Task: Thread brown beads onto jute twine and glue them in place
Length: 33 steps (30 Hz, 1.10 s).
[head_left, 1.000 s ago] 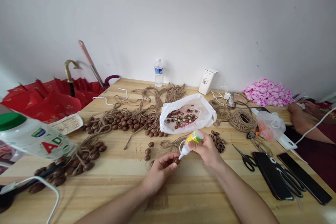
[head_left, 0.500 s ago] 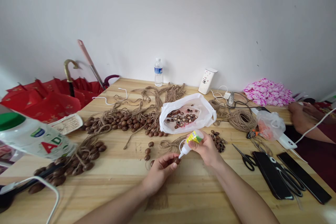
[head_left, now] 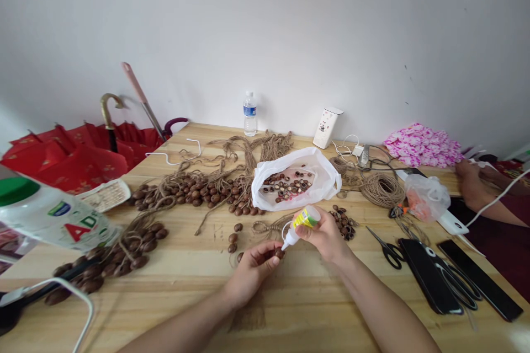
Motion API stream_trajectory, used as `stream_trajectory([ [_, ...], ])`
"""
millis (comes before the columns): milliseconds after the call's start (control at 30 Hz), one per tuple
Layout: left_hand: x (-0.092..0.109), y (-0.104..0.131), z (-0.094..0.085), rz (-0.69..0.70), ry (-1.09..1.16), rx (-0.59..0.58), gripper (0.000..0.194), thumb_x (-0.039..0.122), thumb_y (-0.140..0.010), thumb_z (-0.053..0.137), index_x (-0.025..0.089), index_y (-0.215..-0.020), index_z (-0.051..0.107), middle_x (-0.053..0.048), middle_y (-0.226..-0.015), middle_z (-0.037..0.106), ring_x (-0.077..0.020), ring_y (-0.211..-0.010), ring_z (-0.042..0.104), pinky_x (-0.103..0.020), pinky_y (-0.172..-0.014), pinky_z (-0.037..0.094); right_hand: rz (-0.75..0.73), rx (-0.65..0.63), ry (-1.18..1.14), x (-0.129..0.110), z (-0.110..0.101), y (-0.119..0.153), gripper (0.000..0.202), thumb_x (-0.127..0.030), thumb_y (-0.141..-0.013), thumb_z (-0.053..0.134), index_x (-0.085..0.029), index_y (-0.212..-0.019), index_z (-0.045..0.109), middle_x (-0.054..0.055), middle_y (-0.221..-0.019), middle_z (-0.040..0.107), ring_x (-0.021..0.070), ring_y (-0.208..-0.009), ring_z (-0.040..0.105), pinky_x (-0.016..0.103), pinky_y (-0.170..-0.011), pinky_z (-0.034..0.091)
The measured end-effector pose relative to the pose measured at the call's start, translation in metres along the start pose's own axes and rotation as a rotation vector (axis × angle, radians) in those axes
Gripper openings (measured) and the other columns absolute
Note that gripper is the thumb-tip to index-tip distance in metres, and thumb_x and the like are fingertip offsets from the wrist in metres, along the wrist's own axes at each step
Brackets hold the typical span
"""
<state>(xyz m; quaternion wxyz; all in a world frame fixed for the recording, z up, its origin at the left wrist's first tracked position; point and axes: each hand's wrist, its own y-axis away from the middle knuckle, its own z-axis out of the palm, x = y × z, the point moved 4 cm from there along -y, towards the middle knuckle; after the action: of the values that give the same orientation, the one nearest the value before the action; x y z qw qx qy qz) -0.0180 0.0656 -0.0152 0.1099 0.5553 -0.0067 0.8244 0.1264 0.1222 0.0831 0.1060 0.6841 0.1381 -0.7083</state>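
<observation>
**Reader:** What does the left hand (head_left: pixel 253 269) hold?

**Author:** A brown nutshell (head_left: pixel 280 253), pinched between the thumb and fingertips, over the near part of the wooden tabletop (head_left: pixel 298 309).

**Reader:** And the right hand (head_left: pixel 327 236)?

**Author:** Its fingers are closed around a white squeeze bottle (head_left: pixel 305 217) with a yellow-and-green label. The bottle is tilted, base up and to the right, its narrow nozzle (head_left: pixel 286 244) directed down at the nutshell. Whether tip and shell actually touch is too small to tell.

**Reader:** What lies immediately about the hands?

**Author:** To the left of the left hand, a few loose nutshells (head_left: pixel 232 238); just beyond both hands, a looped length of twine (head_left: pixel 265 227). Near the right hand, a small heap of opened shells (head_left: pixel 345 222).

**Reader:** And farther out?

**Author:** Behind the twine, a white plastic bag (head_left: pixel 329 174) lies with its mouth open, exposing further shell pieces (head_left: pixel 296 188) within. To its left spreads a large cluster of corded nutshells (head_left: pixel 199 193). To the right are a coil of twine (head_left: pixel 383 190), small black scissors (head_left: pixel 392 255), and a smartphone (head_left: pixel 426 278) partly overlapped by larger scissors (head_left: pixel 457 287).
</observation>
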Motion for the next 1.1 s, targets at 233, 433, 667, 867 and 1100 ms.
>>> stream_trajectory([
  [233,0.0002,0.0011,0.0002,-0.001,0.011,0.002,0.029,0.034,-0.065,0.073,0.021,-0.091,0.07,0.0,-0.08,0.065,-0.0157,-0.08,0.053,-0.028,-0.078,0.038,-0.001,-0.017,0.004,-0.0012,-0.0001,0.0005,0.037,-0.04,-0.058,0.08,-0.016,-0.078,0.059,0.001,-0.071,0.058,0.0136,-0.062,0.051,0.027,-0.059,0.045],
  [433,0.0022,0.0008,0.0012,-0.004,0.013,0.011,0.028,0.033,-0.065,0.074,0.021,-0.09,0.07,0.0,-0.08,0.065,-0.0154,-0.079,0.053,-0.027,-0.078,0.039,-0.014,-0.048,0.005,-0.0032,0.0005,0.0005,0.036,-0.039,-0.059,0.079,-0.015,-0.077,0.059,0.001,-0.07,0.058,0.0135,-0.062,0.051,0.026,-0.058,0.043],
  [667,0.0024,0.0012,0.0016,-0.01,0.024,0.016,0.027,0.033,-0.065,0.074,0.021,-0.088,0.07,0.001,-0.079,0.064,-0.014,-0.078,0.052,-0.025,-0.075,0.038,-0.017,-0.067,0.013,-0.0053,0.0016,0.0011,0.037,-0.038,-0.058,0.08,-0.015,-0.077,0.059,0.001,-0.07,0.059,0.0139,-0.062,0.052,0.026,-0.058,0.043],
  [867,0.003,0.0004,0.0019,-0.013,0.046,0.022,0.027,0.033,-0.064,0.075,0.021,-0.088,0.071,0.001,-0.077,0.064,-0.0139,-0.077,0.052,-0.025,-0.075,0.039,-0.006,-0.077,0.01,-0.0057,0.0009,0.0017,0.037,-0.039,-0.058,0.08,-0.016,-0.077,0.058,0.001,-0.069,0.058,0.0135,-0.061,0.052,0.026,-0.058,0.044],
  [1100,0.0006,0.0003,0.0016,-0.006,0.033,0.001,0.027,0.031,-0.066,0.073,0.021,-0.091,0.07,0.0,-0.079,0.064,-0.0146,-0.078,0.053,-0.026,-0.077,0.038,-0.039,-0.071,0.024,-0.0057,0.0017,0.0018,0.034,-0.038,-0.061,0.079,-0.015,-0.077,0.058,0.002,-0.071,0.059,0.0135,-0.063,0.052,0.026,-0.059,0.044],
])
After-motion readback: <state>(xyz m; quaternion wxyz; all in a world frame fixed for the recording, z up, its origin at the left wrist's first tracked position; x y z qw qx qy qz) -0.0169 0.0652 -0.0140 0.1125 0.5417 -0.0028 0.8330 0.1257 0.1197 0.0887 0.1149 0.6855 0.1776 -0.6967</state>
